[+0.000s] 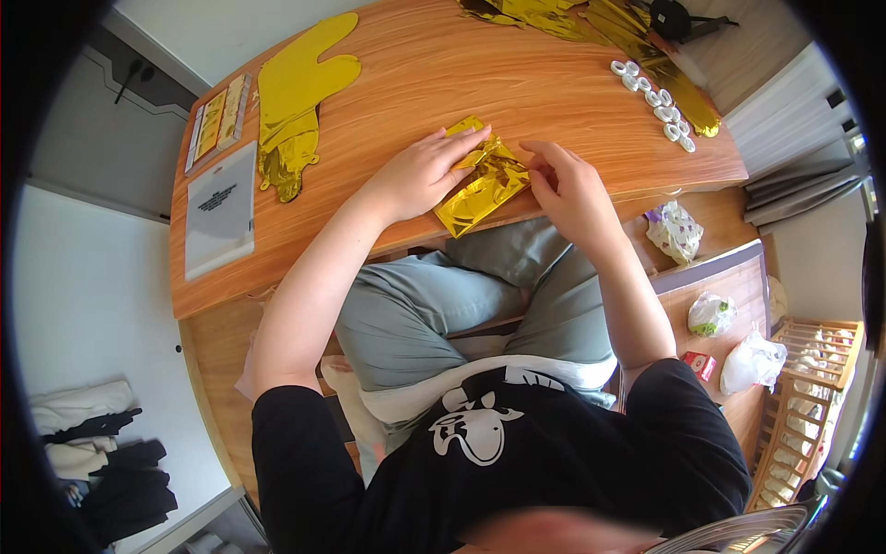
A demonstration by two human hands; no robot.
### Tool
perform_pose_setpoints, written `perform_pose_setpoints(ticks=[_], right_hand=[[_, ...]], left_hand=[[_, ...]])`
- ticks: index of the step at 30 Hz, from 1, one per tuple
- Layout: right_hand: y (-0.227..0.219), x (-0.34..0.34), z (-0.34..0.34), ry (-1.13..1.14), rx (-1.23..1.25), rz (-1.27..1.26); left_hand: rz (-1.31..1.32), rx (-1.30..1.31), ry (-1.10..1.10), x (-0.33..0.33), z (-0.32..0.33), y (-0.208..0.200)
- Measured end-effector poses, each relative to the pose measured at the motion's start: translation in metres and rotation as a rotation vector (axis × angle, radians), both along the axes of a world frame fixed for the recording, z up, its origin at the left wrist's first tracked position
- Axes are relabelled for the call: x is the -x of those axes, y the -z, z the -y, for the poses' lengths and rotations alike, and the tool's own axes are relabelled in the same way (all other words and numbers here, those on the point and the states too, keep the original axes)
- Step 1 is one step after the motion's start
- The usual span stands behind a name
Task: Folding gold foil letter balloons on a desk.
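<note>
A folded gold foil balloon (480,196), flat and wrinkled, lies at the near edge of the wooden table (406,83). My left hand (426,171) rests flat across its upper left part, fingers stretched and pressing down on it. At the balloon's right side my right hand (565,185) has its fingers curled, with thumb and fingertips pinching the foil edge. Another flat gold foil balloon (300,92) with rounded lobes is spread out at the table's left, its lower end crumpled.
Left of it lie a clear plastic sleeve (220,212) and a flat printed box (220,120). More gold foil (678,83) trails along the far right edge beside several small white rolls (663,102). Plastic bags (752,360) sit on a lower surface at right, near a wooden rack (803,406).
</note>
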State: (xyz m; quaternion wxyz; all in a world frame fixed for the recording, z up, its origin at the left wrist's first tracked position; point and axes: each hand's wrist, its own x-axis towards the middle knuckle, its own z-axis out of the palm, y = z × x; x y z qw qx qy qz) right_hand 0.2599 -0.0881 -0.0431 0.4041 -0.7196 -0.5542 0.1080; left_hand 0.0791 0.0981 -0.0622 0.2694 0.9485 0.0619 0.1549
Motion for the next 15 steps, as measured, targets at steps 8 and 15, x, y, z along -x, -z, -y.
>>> perform_pose_setpoints(ticks=[8,15], right_hand=[[0.016,0.003,-0.003,0.088,-0.092,0.064],[0.022,0.003,0.000,0.134,-0.089,0.211]], left_hand=[[-0.061,-0.010,0.001,0.000,0.000,-0.004],[-0.091,-0.127,0.049,0.001,0.002,-0.006]])
